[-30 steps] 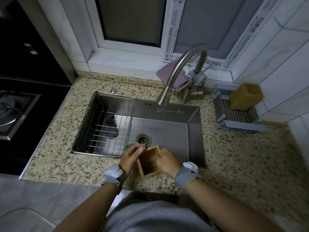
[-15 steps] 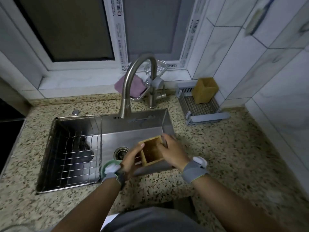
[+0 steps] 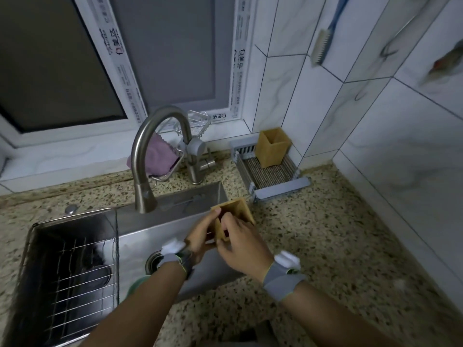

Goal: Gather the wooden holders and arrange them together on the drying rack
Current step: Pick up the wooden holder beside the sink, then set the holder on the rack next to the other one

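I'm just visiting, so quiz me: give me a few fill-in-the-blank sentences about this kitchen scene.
1. One wooden holder already stands on the drying ____.
2. The second holder is held by ____ hands, the left hand and right hand.
3. A ____ cloth hangs behind the faucet.
4. A brush hangs on the tiled ____.

Missing words: rack; both; purple; wall

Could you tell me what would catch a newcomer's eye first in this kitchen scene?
Probably the two hands, left hand and right hand, gripping a wooden holder over the sink's right edge at centre frame. Next, a matching second holder standing upright on the drying rack in the tiled corner behind. The curved faucet arches left of both.
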`<state>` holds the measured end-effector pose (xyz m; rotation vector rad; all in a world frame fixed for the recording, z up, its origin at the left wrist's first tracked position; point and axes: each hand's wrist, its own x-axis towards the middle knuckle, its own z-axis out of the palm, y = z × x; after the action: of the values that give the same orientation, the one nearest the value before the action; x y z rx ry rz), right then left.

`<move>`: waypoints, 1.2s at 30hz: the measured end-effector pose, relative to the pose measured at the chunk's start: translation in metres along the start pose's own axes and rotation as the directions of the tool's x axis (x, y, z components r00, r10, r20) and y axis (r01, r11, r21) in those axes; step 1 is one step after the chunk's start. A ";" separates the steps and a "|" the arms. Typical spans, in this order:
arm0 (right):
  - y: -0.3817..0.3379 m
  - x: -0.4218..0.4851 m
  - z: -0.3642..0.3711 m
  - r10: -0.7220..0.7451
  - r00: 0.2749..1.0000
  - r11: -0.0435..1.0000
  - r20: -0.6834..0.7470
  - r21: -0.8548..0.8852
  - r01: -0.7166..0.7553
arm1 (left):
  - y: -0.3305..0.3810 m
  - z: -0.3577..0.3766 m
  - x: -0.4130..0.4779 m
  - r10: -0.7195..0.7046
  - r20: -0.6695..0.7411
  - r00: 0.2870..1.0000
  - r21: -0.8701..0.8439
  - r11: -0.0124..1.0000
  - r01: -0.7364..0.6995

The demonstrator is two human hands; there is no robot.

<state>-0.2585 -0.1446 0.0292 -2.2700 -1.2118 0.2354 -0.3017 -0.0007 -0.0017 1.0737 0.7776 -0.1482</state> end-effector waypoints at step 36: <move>0.174 0.235 -0.099 0.228 0.973 0.934 -0.018 -0.279 -0.224 | 0.185 0.123 0.220 0.062 -0.084 0.994 -0.021 0.998 -0.064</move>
<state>0.0402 -0.0694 0.0408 -2.6618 -1.0427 0.1754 0.0067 0.0435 0.0239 1.0862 0.8175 -0.0403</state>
